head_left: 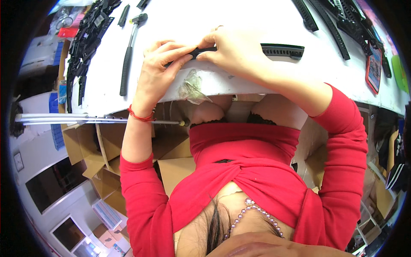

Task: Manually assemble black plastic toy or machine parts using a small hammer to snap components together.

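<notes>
Both hands are closed on a long black slotted plastic strip, held roughly level above the near part of the white table. My left hand pinches its left end between thumb and fingers. Close beside it, my right hand grips the strip with thumb and bent fingers. The strip's right end sticks out past my right wrist, showing a row of slots. My fingers hide its middle. Just below the hands, a crumpled clear plastic bag lies at the table's near edge.
A hammer with a black grip lies left of my hands. Black plastic parts are heaped along the left edge. More black strips and a red-cased phone lie at the right. Cardboard boxes stand below the table.
</notes>
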The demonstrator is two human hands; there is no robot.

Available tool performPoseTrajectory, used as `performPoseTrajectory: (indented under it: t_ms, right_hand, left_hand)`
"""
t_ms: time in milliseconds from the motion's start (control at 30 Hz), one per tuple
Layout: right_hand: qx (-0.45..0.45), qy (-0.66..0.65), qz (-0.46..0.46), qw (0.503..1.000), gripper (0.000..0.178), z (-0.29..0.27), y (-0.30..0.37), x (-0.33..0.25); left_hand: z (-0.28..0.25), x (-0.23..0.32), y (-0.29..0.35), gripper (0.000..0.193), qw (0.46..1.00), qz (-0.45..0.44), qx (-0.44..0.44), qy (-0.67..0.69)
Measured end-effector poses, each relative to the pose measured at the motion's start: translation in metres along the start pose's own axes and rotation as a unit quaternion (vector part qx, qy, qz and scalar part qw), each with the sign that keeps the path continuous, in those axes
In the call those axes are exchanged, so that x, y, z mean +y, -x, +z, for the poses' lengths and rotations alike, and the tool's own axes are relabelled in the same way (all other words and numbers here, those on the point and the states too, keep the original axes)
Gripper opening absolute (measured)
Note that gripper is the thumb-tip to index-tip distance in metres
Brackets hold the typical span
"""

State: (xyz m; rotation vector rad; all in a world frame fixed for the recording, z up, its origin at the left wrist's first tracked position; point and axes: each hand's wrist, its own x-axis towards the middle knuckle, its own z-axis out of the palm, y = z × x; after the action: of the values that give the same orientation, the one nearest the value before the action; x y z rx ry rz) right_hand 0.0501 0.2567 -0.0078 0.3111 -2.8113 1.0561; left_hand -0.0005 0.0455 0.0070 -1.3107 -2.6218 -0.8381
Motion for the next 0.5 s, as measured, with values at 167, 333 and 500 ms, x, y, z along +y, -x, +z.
performPoseTrajectory:
  t_ms: [167,333,500]
  right_hand:
    - [-0.031,-0.045,0.036,0.998,0.033,0.001,-0.004,-0.001]
    - [-0.045,-0.024,0.026,0.998,0.031,0.002,-0.005,-0.006]
    - [-0.036,-0.012,0.036,0.999,0.031,0.002,-0.003,0.002]
  left_hand:
    - [-0.023,-0.046,0.010,0.046,0.988,-0.038,0.134,-0.073]
    - [-0.064,-0.108,0.055,0.050,0.898,-0.399,0.080,-0.170]
    - [-0.074,-0.001,0.065,0.037,0.901,-0.387,0.072,0.181]
